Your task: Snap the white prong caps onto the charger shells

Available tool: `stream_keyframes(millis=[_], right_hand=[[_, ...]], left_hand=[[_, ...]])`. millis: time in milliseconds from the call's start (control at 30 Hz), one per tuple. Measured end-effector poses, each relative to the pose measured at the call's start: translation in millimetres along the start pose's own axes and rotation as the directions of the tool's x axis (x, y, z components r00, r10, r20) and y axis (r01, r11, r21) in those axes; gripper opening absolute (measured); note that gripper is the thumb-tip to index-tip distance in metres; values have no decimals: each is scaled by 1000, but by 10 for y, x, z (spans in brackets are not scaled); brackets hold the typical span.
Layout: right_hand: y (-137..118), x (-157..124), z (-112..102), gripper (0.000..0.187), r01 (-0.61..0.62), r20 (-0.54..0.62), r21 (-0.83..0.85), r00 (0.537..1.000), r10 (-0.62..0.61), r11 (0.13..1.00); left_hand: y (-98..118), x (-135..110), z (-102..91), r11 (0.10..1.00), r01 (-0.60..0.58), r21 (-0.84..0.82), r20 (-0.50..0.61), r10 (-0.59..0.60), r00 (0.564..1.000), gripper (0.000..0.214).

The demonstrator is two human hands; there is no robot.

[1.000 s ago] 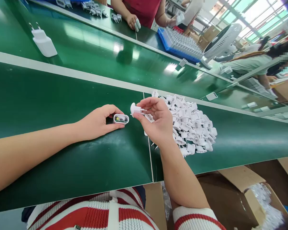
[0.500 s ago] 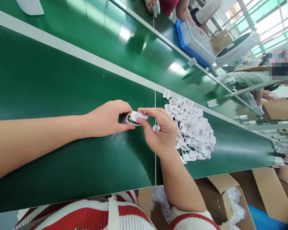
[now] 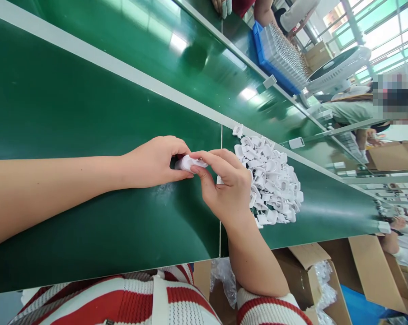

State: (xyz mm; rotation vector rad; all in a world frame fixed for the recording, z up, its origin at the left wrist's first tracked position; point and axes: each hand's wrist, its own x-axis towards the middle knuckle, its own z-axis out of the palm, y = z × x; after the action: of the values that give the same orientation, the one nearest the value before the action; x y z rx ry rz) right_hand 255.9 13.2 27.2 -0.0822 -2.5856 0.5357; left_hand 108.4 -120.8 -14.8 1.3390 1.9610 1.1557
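The white housing (image 3: 178, 164) sits at the centre of the frame, a white cap (image 3: 188, 162) against its end. The left hand (image 3: 156, 162) has its grip closed on the housing, thumb below; the right hand (image 3: 227, 185) pinches the cap between thumb and fingertips. Right of centre, a pile of white plug parts (image 3: 274, 183) lies on the green table (image 3: 129, 234). A blue tray (image 3: 262, 52) stands at upper right, an open carton (image 3: 371, 266) at lower right.

Bright light fills the windows (image 3: 388, 38) at upper right, white glare streaks the glossy green strip (image 3: 129, 52), a soft shadow darkens the table (image 3: 88, 108) below the hands (image 3: 152, 162), and wide-angle distortion stretches the edges around a fairly sharp middle.
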Motion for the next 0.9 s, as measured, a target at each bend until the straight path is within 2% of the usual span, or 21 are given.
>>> stream_keyframes(millis=[200, 367, 667, 767, 833, 900], right_hand=[[-14, 64, -22, 26, -48, 84, 9, 995, 47, 999], [29, 38, 29, 27, -41, 45, 66, 998, 38, 997], [29, -3, 61, 34, -64, 45, 98, 997, 60, 993], [77, -15, 84, 39, -90, 31, 147, 996, 87, 985], [116, -9, 86, 49, -126, 25, 187, 992, 123, 974], [144, 4, 68, 59, -165, 8, 198, 986, 167, 966]], left_hand=[[25, 0, -6, 999, 27, -21, -6, -27, 1000, 32], [28, -13, -7, 999, 2, -36, -3, -2, 1000, 33], [-38, -39, -20, 992, -121, 22, 19, 120, 993, 38], [21, -51, -27, 999, -43, 6, 0, 43, 999, 39], [94, -24, -62, 993, 103, -63, -2, -103, 995, 43], [162, 72, -144, 943, 285, -171, 42, -282, 959, 50]])
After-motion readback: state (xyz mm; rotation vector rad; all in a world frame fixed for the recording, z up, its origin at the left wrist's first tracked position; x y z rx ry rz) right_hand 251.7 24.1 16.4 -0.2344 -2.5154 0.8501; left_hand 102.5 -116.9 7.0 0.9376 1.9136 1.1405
